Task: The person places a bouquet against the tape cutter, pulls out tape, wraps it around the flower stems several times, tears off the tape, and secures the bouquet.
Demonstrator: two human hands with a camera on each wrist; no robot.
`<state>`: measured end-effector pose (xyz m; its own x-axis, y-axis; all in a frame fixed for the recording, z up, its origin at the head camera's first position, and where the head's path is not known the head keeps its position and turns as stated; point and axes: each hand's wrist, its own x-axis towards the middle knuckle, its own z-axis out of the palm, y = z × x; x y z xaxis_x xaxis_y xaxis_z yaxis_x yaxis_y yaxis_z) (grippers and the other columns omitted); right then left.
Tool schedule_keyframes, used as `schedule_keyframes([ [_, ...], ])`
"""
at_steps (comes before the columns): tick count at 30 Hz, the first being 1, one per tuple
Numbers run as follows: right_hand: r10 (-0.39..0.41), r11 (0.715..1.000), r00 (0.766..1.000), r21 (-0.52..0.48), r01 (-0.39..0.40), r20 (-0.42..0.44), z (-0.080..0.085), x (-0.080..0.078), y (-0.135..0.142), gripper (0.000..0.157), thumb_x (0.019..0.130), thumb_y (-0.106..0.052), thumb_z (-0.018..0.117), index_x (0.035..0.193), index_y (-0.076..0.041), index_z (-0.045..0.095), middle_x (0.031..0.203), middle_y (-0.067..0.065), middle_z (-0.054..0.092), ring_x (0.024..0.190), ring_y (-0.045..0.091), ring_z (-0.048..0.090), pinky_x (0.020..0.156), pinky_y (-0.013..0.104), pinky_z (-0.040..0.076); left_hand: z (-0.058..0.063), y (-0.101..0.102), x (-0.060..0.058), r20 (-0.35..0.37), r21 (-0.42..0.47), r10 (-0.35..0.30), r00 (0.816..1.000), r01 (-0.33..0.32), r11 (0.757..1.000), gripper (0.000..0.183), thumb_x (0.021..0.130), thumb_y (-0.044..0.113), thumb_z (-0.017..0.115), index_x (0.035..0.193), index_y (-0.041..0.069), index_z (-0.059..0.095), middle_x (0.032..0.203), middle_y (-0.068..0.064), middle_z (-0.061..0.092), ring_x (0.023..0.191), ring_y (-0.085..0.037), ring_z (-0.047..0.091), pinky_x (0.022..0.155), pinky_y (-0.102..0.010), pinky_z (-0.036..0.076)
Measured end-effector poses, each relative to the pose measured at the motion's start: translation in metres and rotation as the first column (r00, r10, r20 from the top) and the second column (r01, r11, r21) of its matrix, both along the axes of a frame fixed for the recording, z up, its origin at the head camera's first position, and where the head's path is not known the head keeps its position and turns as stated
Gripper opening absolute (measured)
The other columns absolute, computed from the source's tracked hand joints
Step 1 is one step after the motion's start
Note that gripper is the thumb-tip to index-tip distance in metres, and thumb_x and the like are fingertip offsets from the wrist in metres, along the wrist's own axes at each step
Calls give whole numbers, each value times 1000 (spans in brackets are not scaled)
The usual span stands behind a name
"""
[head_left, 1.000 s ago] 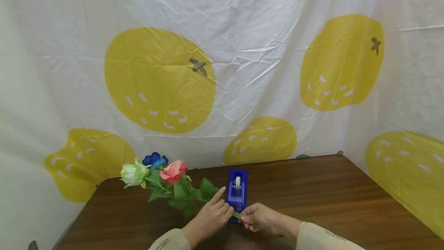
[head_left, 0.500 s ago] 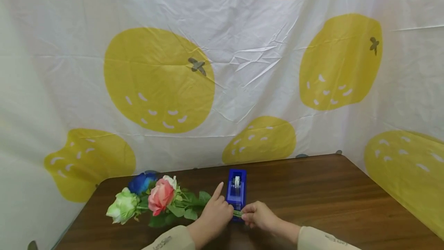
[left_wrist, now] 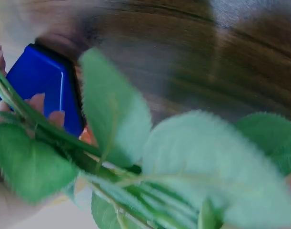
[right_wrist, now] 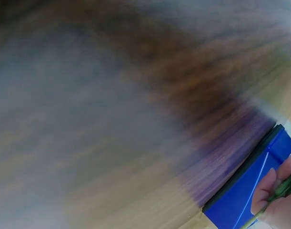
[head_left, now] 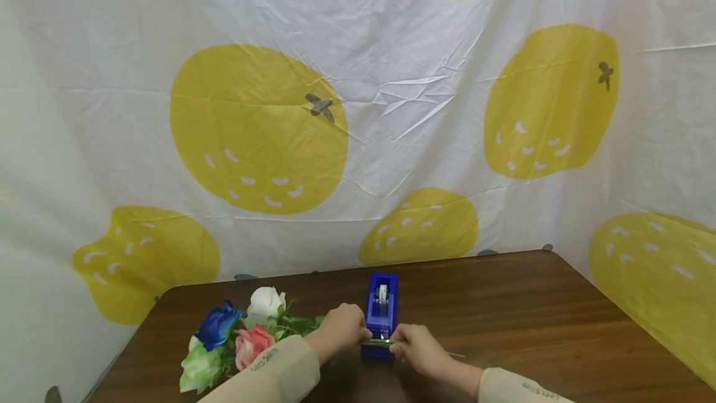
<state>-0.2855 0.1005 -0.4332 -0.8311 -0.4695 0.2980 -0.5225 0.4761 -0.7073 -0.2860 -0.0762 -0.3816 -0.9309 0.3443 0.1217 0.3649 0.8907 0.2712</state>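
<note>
A bunch of artificial roses lies to the left in the head view: a white rose, a blue rose, a pink rose and a pale green rose. Their green stems run right, across the front of a blue tape dispenser. My left hand curls round the stems left of the dispenser. At its right my right hand pinches them near their lower ends. Green leaves fill much of the left wrist view, partly hiding the stems.
The blue dispenser stands upright on a dark wooden table, a roll of clear tape in its top. Behind the table hangs a white curtain printed with yellow fruit.
The flower heads have swung down and nearer, and turned about the stems, bringing the white rose to the back. My left hand has rolled over, its pointing index finger now folded in.
</note>
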Motion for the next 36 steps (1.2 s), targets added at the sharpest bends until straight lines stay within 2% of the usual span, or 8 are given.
schedule_keyframes([
  [2, -12, 1000, 1000, 14, 12, -24, 0, 1, -1, 9, 81, -2, 62, 74, -1, 58, 62, 1, 56, 53, 0, 45, 48, 19, 39, 1, -1, 0, 64, 46, 5, 998, -8, 999, 34, 78, 20, 70, 50, 8, 54, 48, 6, 47, 46, -8, 39, 47, -25, 35],
  [6, -30, 999, 999, 23, 31, -44, -1, 3, -1, 8, 81, -2, 63, 75, -1, 57, 63, 3, 57, 55, 1, 45, 50, 20, 39, 0, -4, -3, 185, 59, -21, 983, 10, 998, 39, 82, 23, 67, 51, 7, 49, 48, 6, 38, 47, -9, 34, 46, -24, 29],
  [12, -34, 998, 994, 51, 40, -101, 0, 2, 1, 9, 80, -2, 63, 74, -3, 57, 63, 1, 58, 55, 1, 47, 50, 19, 40, -3, -10, -10, 285, 123, -118, 951, 86, 989, 20, 81, 15, 67, 69, -1, 66, 61, -1, 58, 56, -10, 43, 53, -24, 38],
  [17, -14, 997, 995, 71, 21, -101, 1, -1, 2, 11, 79, -2, 64, 74, -4, 55, 61, -1, 57, 52, -1, 45, 49, 19, 39, -6, -14, -9, 268, 135, -159, 950, 126, 983, 12, 81, 13, 67, 76, 2, 69, 69, -2, 64, 61, -9, 47, 61, -26, 41],
  [21, 20, 999, 999, 51, -18, -28, 3, -4, 2, 11, 79, -2, 65, 72, -3, 56, 61, 1, 58, 49, 1, 48, 46, 20, 40, -7, -15, -8, 242, 115, -145, 959, 120, 986, 11, 80, 16, 68, 77, 6, 71, 73, 0, 65, 65, -11, 50, 66, -31, 42],
  [27, 42, 999, 996, 20, -43, 73, 8, -3, 3, 8, 78, -4, 65, 74, -2, 59, 65, 7, 63, 53, 14, 56, 47, 20, 40, -8, -14, -9, 216, 73, -161, 963, 149, 986, 11, 80, 18, 68, 78, 8, 72, 77, 1, 68, 73, -14, 56, 77, -44, 39],
  [32, 35, 998, 999, 56, -37, 31, 10, -1, 3, 8, 78, -6, 66, 74, -3, 60, 66, 6, 63, 57, 8, 54, 51, 20, 39, -6, -15, -11, 215, 53, -195, 957, 188, 981, 11, 81, 17, 66, 75, 8, 71, 75, 2, 68, 73, -14, 56, 82, -51, 36],
  [36, 25, 995, 999, 99, -22, -30, 12, -2, 3, 9, 78, -9, 67, 74, -5, 61, 69, 0, 62, 59, 1, 45, 54, 21, 38, -4, -17, -13, 224, 35, -221, 949, 219, 975, 13, 83, 17, 64, 74, 9, 71, 73, 4, 66, 69, -9, 53, 81, -44, 39],
])
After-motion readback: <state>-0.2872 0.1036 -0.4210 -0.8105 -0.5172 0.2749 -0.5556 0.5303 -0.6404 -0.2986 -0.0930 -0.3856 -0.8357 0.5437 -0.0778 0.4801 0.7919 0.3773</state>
